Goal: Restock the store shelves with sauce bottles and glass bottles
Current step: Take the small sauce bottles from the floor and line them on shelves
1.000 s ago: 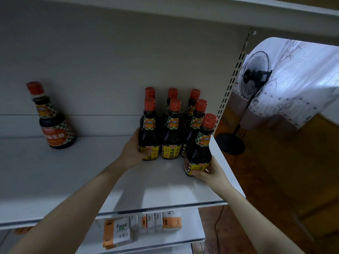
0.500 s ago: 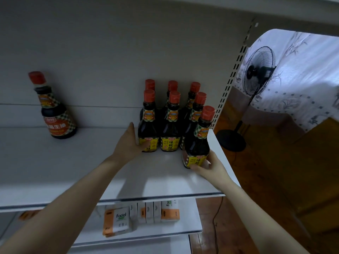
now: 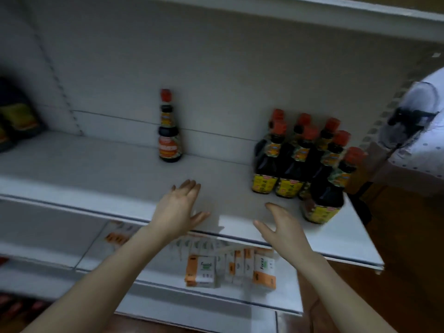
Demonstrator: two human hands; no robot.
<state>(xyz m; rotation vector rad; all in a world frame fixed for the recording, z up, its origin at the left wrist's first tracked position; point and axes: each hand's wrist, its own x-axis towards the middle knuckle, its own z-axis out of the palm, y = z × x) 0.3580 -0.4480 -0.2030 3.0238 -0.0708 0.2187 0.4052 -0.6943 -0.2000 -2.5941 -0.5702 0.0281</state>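
Note:
Several dark sauce bottles [image 3: 290,164] with red caps and yellow labels stand grouped at the right end of the white shelf [image 3: 96,174]. The nearest one [image 3: 329,193] stands at the front right of the group. A single dark bottle [image 3: 169,131] with an orange label stands alone near the back, left of the group. My left hand [image 3: 179,210] hovers over the shelf's front edge, fingers spread, holding nothing. My right hand [image 3: 282,227] is beside it, left of the bottle group, open and apart from the bottles.
Orange-and-white tissue packs [image 3: 230,267] lie on the lower shelf [image 3: 168,282]. Dark packages with yellow labels [image 3: 16,118] sit at the far left in the neighbouring bay. A standing fan [image 3: 408,116] is beyond the shelf's right end. An upper shelf [image 3: 336,18] overhangs.
Both hands have let go of the bottles and drawn back to the left, toward the shelf's front edge. The view has swung left, so the bottle group now sits at the right.

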